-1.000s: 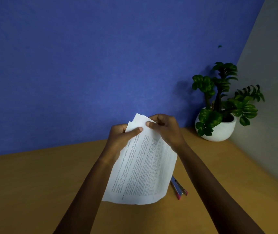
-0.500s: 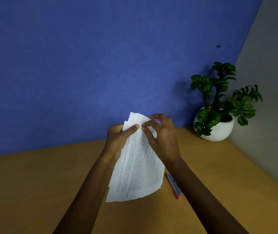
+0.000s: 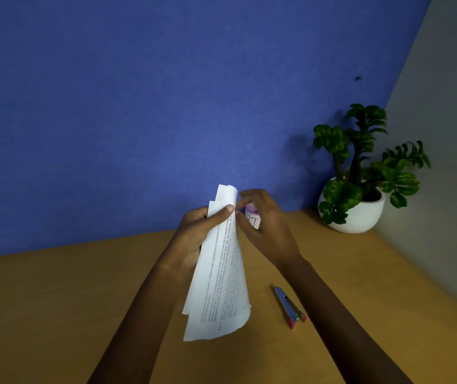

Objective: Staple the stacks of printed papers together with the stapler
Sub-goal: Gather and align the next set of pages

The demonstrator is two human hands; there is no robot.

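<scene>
Stapling not yet begun: the left hand [image 3: 194,231] pinches the papers [image 3: 219,273] upright above the desk [image 3: 55,314], the right hand [image 3: 263,223] curls around a small object, and the stapler [image 3: 289,307] lies untouched.

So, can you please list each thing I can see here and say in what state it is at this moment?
printed papers: held up off the desk, sheets curled and unevenly aligned.
left hand: pinching the papers near their top.
right hand: beside the papers' top, around a small purple-and-white object; grip unclear.
stapler: lying on the desk, not in use.
potted plant: upright in the desk corner.
wooden desk: bears the stapler and plant.
</scene>
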